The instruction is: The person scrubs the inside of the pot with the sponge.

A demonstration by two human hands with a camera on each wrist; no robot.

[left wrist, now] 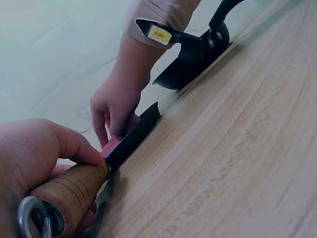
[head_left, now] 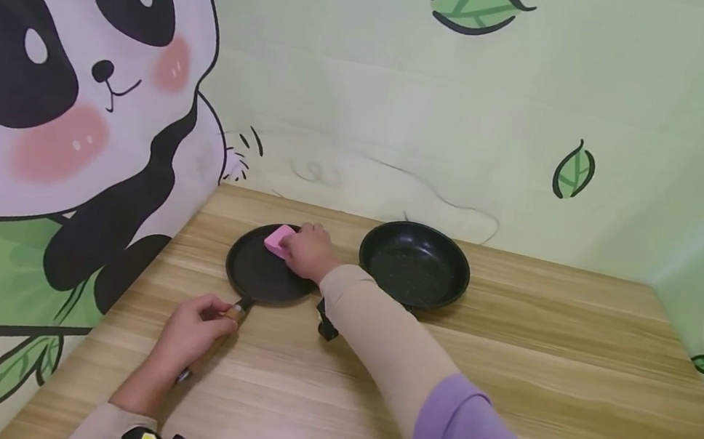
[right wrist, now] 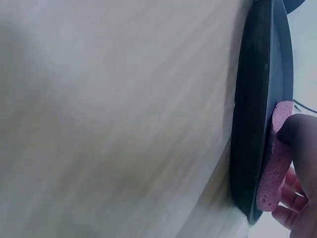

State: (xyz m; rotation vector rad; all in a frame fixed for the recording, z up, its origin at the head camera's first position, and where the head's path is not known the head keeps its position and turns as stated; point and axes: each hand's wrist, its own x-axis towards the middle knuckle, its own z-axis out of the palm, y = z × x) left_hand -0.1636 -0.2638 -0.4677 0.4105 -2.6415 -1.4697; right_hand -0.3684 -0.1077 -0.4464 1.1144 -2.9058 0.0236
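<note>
My left hand point(head_left: 193, 332) grips the wooden handle point(left wrist: 74, 191) of a flat black pan point(head_left: 259, 274), thumb along the top of the wood. A metal hanging ring point(left wrist: 30, 218) shows at the handle's end in the left wrist view. With my right hand point(head_left: 311, 250) I pinch a pink sponge point(head_left: 279, 238) between thumb and fingers. The sponge lies against the pan's inner surface, near its far rim. In the right wrist view the sponge point(right wrist: 276, 163) sits just inside the pan's raised edge point(right wrist: 250, 114).
A deeper black frying pan point(head_left: 415, 267) stands on the wooden table point(head_left: 537, 374), right of the flat pan, its handle partly behind my right forearm. Walls painted with a panda point(head_left: 67, 67) and leaves border the table at the left, back and right.
</note>
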